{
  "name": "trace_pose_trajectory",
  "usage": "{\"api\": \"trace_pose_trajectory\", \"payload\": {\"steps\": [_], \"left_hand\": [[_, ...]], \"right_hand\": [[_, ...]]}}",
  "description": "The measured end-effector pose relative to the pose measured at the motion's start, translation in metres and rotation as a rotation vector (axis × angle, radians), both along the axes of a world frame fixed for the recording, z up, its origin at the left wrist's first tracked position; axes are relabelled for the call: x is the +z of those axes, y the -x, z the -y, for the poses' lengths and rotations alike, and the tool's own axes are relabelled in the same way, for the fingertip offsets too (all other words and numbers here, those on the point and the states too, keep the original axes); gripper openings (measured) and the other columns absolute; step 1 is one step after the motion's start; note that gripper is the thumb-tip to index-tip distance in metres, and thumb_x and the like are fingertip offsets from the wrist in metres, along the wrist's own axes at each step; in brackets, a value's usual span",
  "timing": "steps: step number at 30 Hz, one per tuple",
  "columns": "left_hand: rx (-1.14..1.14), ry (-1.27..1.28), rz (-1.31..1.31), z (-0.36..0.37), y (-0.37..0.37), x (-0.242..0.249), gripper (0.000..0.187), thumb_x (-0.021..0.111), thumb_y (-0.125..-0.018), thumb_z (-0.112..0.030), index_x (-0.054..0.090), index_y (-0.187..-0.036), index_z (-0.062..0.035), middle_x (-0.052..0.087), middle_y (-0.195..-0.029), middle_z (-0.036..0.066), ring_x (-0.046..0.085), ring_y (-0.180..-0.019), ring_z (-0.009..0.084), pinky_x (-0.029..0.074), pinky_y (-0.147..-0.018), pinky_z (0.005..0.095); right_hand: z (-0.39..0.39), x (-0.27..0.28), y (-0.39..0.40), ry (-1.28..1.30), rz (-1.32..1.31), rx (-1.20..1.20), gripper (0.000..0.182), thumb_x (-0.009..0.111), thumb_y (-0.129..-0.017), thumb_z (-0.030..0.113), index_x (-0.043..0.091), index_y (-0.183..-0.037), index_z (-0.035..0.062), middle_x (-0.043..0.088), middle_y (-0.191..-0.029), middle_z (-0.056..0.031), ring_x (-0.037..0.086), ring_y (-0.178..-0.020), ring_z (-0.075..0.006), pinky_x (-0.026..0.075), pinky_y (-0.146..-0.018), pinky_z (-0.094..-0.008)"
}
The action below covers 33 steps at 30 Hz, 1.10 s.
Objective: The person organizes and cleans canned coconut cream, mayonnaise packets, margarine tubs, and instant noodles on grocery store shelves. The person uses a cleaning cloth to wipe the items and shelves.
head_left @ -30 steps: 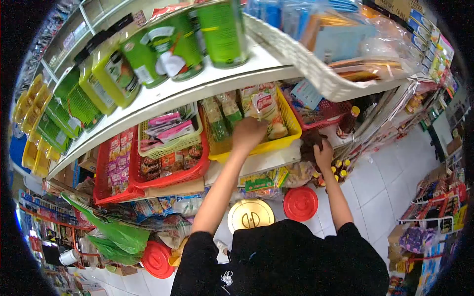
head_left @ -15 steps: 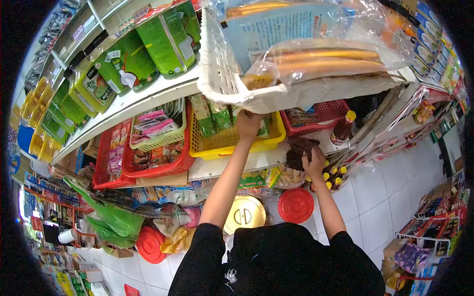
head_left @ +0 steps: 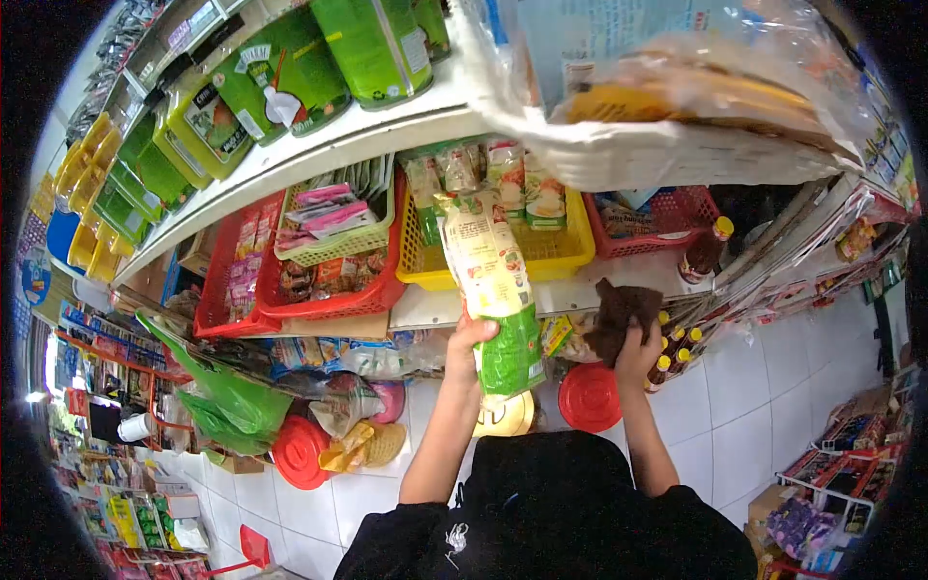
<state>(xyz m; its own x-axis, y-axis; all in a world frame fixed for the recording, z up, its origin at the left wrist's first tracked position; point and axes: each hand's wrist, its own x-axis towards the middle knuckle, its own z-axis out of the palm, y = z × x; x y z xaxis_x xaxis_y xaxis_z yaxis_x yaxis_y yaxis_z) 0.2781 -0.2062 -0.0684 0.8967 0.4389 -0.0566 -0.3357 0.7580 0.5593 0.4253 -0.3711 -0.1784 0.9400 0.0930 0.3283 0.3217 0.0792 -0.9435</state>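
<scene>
Package (head_left: pixel 491 285) before basket (head_left: pixel 561 271) — cloth (head_left: pixel 619 311) right

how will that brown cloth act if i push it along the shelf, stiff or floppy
The brown cloth is probably floppy: it bunches in the right hand, its edges uneven. It looks light, since one hand holds it. Its crumpled, matt surface suggests it would wrinkle rather than roll.

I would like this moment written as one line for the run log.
left hand: holds green-and-cream packet | right hand: holds brown cloth | yellow basket: other packets inside
</scene>
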Motion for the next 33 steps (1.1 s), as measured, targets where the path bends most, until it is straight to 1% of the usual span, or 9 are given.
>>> {"api": "trace_pose_trajectory", "payload": {"steps": [7,11,15,19,22,23,26,27,33], "left_hand": [[-0.131,-0.066,0.062,0.008,0.031,-0.006,0.074,0.069,-0.06,-0.025,0.036,-0.121,0.0021,0.051,-0.112,0.02,0.055,-0.096,0.0322,0.044,-0.084,0.0446],[-0.254,0.191,0.16,0.019,0.036,-0.005,0.076,0.064,-0.068,-0.034,0.029,-0.125,0.0017,0.038,-0.124,0.024,0.041,-0.112,0.037,0.033,-0.093,0.0556],[-0.246,0.327,0.097,0.025,0.041,-0.029,0.074,0.063,-0.068,-0.031,0.029,-0.126,0.001,0.038,-0.124,0.023,0.041,-0.112,0.0356,0.034,-0.091,0.056],[-0.083,0.058,-0.143,0.029,0.045,-0.031,0.077,0.063,-0.06,-0.027,0.032,-0.124,0.0031,0.046,-0.115,0.021,0.05,-0.103,0.0316,0.037,-0.089,0.0549],[-0.097,-0.03,-0.193,0.028,0.055,-0.038,0.074,0.062,-0.061,-0.026,0.033,-0.121,0.0053,0.049,-0.11,0.021,0.053,-0.099,0.0302,0.042,-0.086,0.0499],[-0.092,-0.081,-0.234,0.027,0.059,-0.034,0.068,0.06,-0.063,-0.024,0.035,-0.119,0.0069,0.052,-0.104,0.021,0.057,-0.09,0.0289,0.048,-0.078,0.043],[-0.066,0.008,-0.242,0.029,0.065,-0.039,0.059,0.058,-0.067,-0.022,0.04,-0.115,0.0073,0.055,-0.096,0.021,0.059,-0.08,0.0281,0.051,-0.07,0.0374],[-0.076,0.107,-0.128,0.027,0.065,-0.036,0.04,0.054,-0.073,-0.013,0.047,-0.107,0.0063,0.059,-0.095,0.017,0.06,-0.082,0.0233,0.049,-0.074,0.0324],[0.033,-0.038,-0.231,0.022,0.067,-0.033,0.036,0.056,-0.074,-0.013,0.051,-0.104,0.0058,0.06,-0.093,0.015,0.06,-0.077,0.0206,0.048,-0.072,0.0303]], "right_hand": [[-0.006,0.013,0.053,0.076,-0.241,0.221,0.025,0.047,-0.082,0.011,0.052,-0.102,-0.0039,0.056,-0.095,-0.0067,0.049,-0.083,-0.0135,0.04,-0.075,-0.026],[-0.012,0.0,0.06,0.038,-0.395,0.343,0.025,0.046,-0.082,0.012,0.053,-0.099,-0.0037,0.056,-0.091,-0.0059,0.05,-0.079,-0.0129,0.042,-0.071,-0.0251],[-0.019,-0.015,0.067,-0.049,-0.637,0.38,0.023,0.046,-0.081,0.013,0.053,-0.096,-0.0022,0.056,-0.087,-0.0044,0.052,-0.075,-0.0118,0.043,-0.064,-0.023],[-0.027,0.0,0.071,-0.121,-0.79,0.453,0.023,0.048,-0.08,0.015,0.053,-0.096,-0.0017,0.056,-0.083,-0.0048,0.054,-0.069,-0.0115,0.044,-0.059,-0.0235],[-0.03,0.004,0.072,-0.141,-0.83,0.483,0.021,0.048,-0.08,0.016,0.052,-0.092,-0.0012,0.056,-0.08,-0.0054,0.055,-0.066,-0.0123,0.045,-0.055,-0.0255],[-0.03,0.004,0.071,-0.149,-0.844,0.506,0.021,0.048,-0.08,0.016,0.052,-0.091,-0.0008,0.056,-0.079,-0.0056,0.055,-0.065,-0.0129,0.046,-0.054,-0.026],[-0.025,-0.012,0.07,-0.125,-0.901,0.513,0.019,0.048,-0.08,0.017,0.051,-0.09,0.0007,0.056,-0.077,-0.0061,0.057,-0.065,-0.015,0.047,-0.053,-0.0265],[-0.025,-0.014,0.069,-0.113,-0.916,0.509,0.018,0.048,-0.081,0.017,0.051,-0.09,0.0012,0.055,-0.077,-0.0063,0.057,-0.065,-0.0158,0.048,-0.053,-0.0264],[-0.023,0.008,0.073,-0.23,-0.886,0.354,0.031,0.048,-0.079,0.017,0.05,-0.104,-0.0017,0.058,-0.089,-0.0094,0.059,-0.071,-0.018,0.049,-0.062,-0.0288]]}}
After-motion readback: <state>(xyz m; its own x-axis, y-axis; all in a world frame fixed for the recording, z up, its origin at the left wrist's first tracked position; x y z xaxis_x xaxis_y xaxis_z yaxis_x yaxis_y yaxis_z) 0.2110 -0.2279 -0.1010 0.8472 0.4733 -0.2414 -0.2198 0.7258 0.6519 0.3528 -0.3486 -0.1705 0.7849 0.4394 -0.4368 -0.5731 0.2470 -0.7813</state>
